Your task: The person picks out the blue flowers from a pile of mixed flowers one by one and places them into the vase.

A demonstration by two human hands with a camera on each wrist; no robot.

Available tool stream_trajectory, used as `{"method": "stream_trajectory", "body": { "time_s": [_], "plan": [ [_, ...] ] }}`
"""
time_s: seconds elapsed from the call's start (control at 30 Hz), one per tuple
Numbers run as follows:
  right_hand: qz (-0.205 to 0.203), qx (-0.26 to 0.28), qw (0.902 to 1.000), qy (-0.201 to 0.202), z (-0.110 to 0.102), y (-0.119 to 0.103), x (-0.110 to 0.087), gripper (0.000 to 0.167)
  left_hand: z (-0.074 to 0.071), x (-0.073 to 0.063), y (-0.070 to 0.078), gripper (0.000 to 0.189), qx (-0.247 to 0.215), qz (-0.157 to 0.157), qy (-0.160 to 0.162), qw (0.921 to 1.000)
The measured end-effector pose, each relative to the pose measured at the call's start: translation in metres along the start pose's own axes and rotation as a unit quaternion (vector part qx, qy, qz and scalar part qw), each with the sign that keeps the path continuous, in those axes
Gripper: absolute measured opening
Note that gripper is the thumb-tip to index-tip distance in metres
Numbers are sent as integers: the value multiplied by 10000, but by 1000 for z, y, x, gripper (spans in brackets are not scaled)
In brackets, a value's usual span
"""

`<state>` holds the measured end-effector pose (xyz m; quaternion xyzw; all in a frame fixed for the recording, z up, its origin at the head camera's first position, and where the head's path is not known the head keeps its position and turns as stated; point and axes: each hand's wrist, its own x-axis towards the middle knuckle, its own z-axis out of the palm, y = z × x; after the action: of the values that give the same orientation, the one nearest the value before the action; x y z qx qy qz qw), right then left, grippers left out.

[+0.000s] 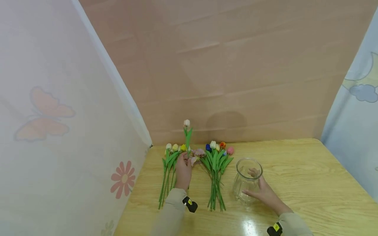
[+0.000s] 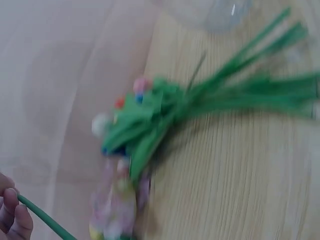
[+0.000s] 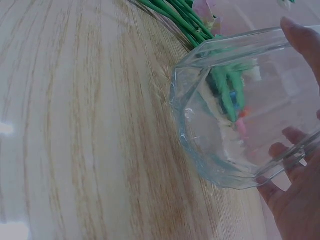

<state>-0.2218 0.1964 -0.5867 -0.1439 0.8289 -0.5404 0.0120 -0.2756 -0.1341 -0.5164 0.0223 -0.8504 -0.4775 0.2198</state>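
Observation:
My left hand (image 1: 183, 171) pinches the green stem of an artificial tulip (image 1: 188, 137) with a pale pinkish-white bloom, raised upright above the other flowers. In the left wrist view, fingertips (image 2: 20, 220) and thumb close on that stem (image 2: 47, 218). A clear faceted glass vase (image 1: 238, 185) stands on the right, its round mouth upward. Around its side curls my right hand (image 1: 267, 194), thumb in front and fingers behind. The right wrist view shows the vase's thick glass base (image 3: 187, 145), with tulips visible through the glass.
Between the hands lies a bunch of tulips (image 1: 217, 164) in mixed colours, stems toward me. White and yellow tulips (image 1: 169, 157) lie to the left, beside my left forearm. Pink flowers (image 1: 198, 152) sit between the groups. The wooden table (image 1: 310, 183) meets a brown backdrop (image 1: 236, 82).

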Motion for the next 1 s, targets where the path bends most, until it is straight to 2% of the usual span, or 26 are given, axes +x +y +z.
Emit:
{"method": "stream_trajectory", "body": {
  "time_s": [0.07, 0.17, 0.27, 0.33, 0.47, 0.57, 0.8, 1.0],
  "plan": [
    [-25, -44, 10000, 20, 0, 0, 0, 97, -10, 6, -9, 31, 243, 24, 200, 9995],
    [-79, -116, 9999, 68, -1, 0, -1, 98, -23, 13, -29, 30, 904, 56, 447, 9949],
    [-92, -176, 9998, 97, -2, -1, -2, 99, -31, 15, -47, 30, 1511, 64, 486, 9873],
    [-67, -159, 9998, 114, -3, -2, -4, 99, -36, 13, -54, 28, 1795, 47, 349, 9831],
    [-57, -119, 9998, 140, -5, -3, -5, 98, -42, 7, -62, 23, 2281, -59, -129, 9735],
    [-96, -125, 9998, 157, -5, -2, -5, 98, -42, 2, -68, 22, 2506, -230, -338, 9672],
    [-124, -78, 9999, 92, -2, -1, -3, 97, -40, -4, -92, 21, 2797, -601, -325, 9577],
    [-184, -98, 9997, 86, 1, -3, -1, 96, -45, -8, -97, 22, 2881, -770, -444, 9535]
  ]
}}
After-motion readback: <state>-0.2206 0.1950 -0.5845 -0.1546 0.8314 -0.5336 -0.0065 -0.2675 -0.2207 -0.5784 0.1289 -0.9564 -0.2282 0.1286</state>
